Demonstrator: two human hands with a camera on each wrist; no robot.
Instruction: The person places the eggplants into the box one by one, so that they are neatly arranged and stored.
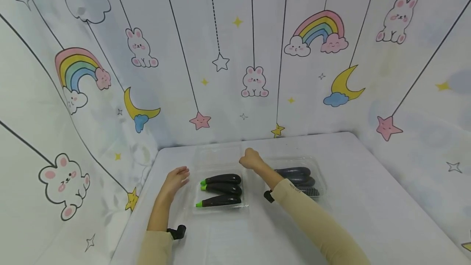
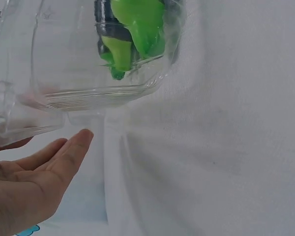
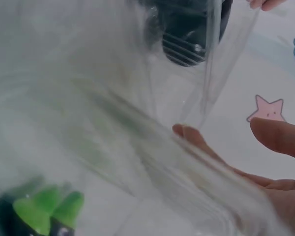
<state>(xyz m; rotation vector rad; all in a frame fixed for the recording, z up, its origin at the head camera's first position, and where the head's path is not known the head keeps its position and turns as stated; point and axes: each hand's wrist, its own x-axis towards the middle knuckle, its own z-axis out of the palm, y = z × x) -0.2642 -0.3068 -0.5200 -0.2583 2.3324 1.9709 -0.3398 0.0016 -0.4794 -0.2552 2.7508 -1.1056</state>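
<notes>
Three dark eggplants (image 1: pixel 222 188) with bright green stems lie side by side in a clear plastic clamshell box (image 1: pixel 220 212), its lid (image 1: pixel 217 155) folded back behind it. My left hand (image 1: pixel 176 183) is at the box's left side; its fingers (image 2: pixel 71 160) lie extended beside the clear rim, and I cannot tell whether they touch it. At the box's far right corner is my right hand (image 1: pixel 252 159). In the right wrist view its thumb (image 3: pixel 275 135) stands apart from the fingers, with a fingertip close to the plastic edge.
To the right, a second clear box (image 1: pixel 321 175) holds dark eggplants (image 1: pixel 294 172), partly hidden by my right forearm. Both stand on a white-covered table (image 1: pixel 368 216). Patterned cloth (image 1: pixel 228 101) hangs behind and at the sides.
</notes>
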